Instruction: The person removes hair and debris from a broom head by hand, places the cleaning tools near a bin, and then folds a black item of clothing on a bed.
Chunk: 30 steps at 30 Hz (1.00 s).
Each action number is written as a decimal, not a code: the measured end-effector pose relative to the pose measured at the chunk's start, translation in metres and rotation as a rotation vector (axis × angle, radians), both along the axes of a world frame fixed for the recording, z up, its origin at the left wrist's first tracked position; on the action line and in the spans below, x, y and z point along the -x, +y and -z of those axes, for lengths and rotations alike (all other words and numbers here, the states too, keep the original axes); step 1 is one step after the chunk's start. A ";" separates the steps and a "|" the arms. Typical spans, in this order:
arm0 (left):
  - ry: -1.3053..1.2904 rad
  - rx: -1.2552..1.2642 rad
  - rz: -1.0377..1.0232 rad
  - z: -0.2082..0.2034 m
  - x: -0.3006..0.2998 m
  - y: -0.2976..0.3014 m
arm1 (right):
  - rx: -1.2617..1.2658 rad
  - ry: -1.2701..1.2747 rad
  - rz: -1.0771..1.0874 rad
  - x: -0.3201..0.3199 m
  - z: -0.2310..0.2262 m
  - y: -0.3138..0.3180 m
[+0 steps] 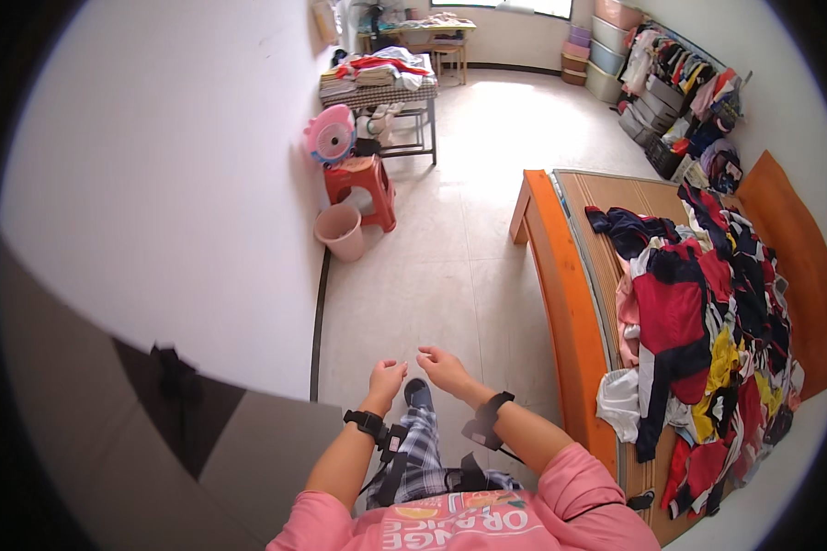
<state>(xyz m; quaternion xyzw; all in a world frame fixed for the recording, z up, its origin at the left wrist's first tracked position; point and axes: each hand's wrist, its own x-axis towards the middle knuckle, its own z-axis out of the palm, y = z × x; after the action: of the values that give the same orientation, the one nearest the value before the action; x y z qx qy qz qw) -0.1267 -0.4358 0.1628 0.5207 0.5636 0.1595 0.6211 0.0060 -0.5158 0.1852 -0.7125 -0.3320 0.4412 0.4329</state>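
Observation:
Both of my hands are held out low in front of me, above the pale tiled floor. My left hand [389, 380] is loosely curled, with nothing visible in it. Close to its right, my right hand [443, 369] is half bent, a small gap showing between thumb and fingers, and it too looks bare. The hands do not touch each other. Black straps with small devices [368, 423] go round both wrists. A dark shoe [418, 395] and a plaid trouser leg [420, 444] show beneath the hands.
On my right, a wooden bed [568, 321] holds a heap of clothes [675, 312]. Along the left wall are a pink bin [340, 231], a red stool [377, 188], a pink fan [333, 135] and a loaded table [377, 92]. Storage boxes [606, 55] and hanging clothes [680, 69] line the far right.

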 end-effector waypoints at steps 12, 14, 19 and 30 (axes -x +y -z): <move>0.001 -0.150 0.121 0.003 -0.206 0.322 | 0.019 0.023 0.221 -0.201 -0.002 0.296; 0.059 -0.195 0.115 0.015 -0.235 0.372 | 0.044 0.060 0.243 -0.232 0.014 0.350; 0.079 -0.178 -0.055 0.001 -0.289 0.508 | 0.012 0.031 0.112 -0.299 0.032 0.512; 0.485 -0.818 -0.238 -0.001 -0.320 0.821 | 0.002 -0.168 -0.081 -0.372 0.045 0.846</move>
<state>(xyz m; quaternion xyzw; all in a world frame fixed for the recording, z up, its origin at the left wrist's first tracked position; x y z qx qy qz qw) 0.1934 0.3854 0.1639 0.6761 0.6387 0.3118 0.1940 0.3779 0.3299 0.1401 -0.7334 -0.3951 0.3974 0.3848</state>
